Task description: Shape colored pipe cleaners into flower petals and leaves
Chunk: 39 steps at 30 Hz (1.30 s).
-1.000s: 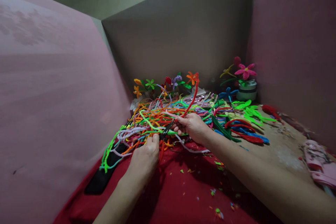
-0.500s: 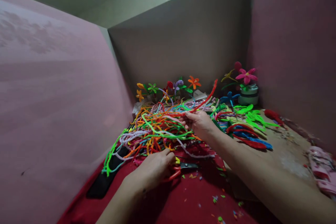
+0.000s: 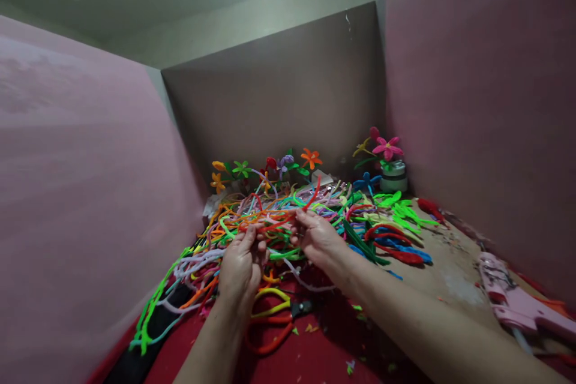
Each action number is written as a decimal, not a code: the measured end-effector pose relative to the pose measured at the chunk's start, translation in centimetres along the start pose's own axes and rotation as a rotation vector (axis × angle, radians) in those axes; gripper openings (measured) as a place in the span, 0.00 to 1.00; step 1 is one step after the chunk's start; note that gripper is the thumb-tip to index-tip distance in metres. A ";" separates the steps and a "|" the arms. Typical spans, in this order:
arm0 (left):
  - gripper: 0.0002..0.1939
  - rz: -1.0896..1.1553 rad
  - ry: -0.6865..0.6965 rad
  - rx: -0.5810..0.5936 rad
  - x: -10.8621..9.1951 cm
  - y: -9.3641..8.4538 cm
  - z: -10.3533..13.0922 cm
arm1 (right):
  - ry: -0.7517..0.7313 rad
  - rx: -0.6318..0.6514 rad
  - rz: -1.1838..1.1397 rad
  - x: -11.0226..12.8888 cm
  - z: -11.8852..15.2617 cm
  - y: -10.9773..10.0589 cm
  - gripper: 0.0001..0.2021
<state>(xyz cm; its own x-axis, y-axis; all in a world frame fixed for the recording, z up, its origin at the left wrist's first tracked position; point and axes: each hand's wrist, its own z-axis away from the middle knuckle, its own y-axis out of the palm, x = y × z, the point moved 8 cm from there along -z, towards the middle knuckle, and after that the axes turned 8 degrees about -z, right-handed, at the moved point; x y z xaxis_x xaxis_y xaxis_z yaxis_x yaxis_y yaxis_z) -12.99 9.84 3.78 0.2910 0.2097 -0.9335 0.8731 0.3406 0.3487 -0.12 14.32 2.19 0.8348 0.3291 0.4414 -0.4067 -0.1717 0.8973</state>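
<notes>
A red pipe cleaner [image 3: 315, 193] runs between my two hands over the heap. My right hand [image 3: 318, 242] pinches it, and a free end sticks up beyond the fingers. My left hand [image 3: 240, 264] has its thumb and fingers closed around the other end of the strand. Below both hands spreads a tangled pile of pipe cleaners [image 3: 200, 264] in many colours. Scissors [image 3: 300, 309] with one yellow and one red handle loop lie on the red cloth, just right of my left wrist; no hand touches them.
Pipe-cleaner flowers [image 3: 310, 158] stand along the back panel. A pale jar [image 3: 393, 177] with a pink flower [image 3: 387, 148] is at the back right. Bundled red and blue strands [image 3: 400, 252] and a pink glue gun [image 3: 513, 306] lie to the right. Small clippings dot the red cloth [image 3: 333, 354].
My left hand has left the scissors and risen to the red pipe cleaner, taking hold of its end. My right hand still grips the strand. The camera view has shifted to the right.
</notes>
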 end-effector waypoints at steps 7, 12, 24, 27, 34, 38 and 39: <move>0.07 0.115 0.048 -0.075 -0.3 -2.1 -0.8 | -0.101 -0.061 -0.053 2.7 -0.7 -0.6 0.07; 0.03 0.131 0.051 -0.006 -0.4 -1.0 -0.3 | -0.070 -0.059 -0.040 1.8 -0.2 -0.5 0.08; 0.09 0.124 0.022 0.032 0.4 -0.3 0.4 | 0.065 0.139 0.137 -1.4 1.0 0.8 0.05; 0.11 0.093 -0.006 0.083 0.7 0.1 0.8 | 0.084 0.233 0.263 -2.6 1.7 1.3 0.07; 0.09 -0.067 0.080 0.262 1.1 1.4 1.2 | 0.012 0.225 0.284 -2.6 1.8 1.4 0.07; 0.08 -0.176 0.123 0.325 0.9 1.7 1.6 | 0.003 0.179 0.295 -2.4 1.7 1.2 0.05; 0.08 -0.195 0.128 0.333 0.9 1.7 1.7 | 0.002 0.178 0.295 -2.4 1.8 1.2 0.05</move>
<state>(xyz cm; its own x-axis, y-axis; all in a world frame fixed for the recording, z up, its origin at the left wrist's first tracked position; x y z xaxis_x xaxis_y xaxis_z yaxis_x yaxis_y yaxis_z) -10.56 9.04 3.43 0.0750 0.2897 -0.9542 0.9922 0.0742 0.1005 -1.96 11.68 2.22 0.6899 0.2424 0.6821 -0.5594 -0.4194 0.7149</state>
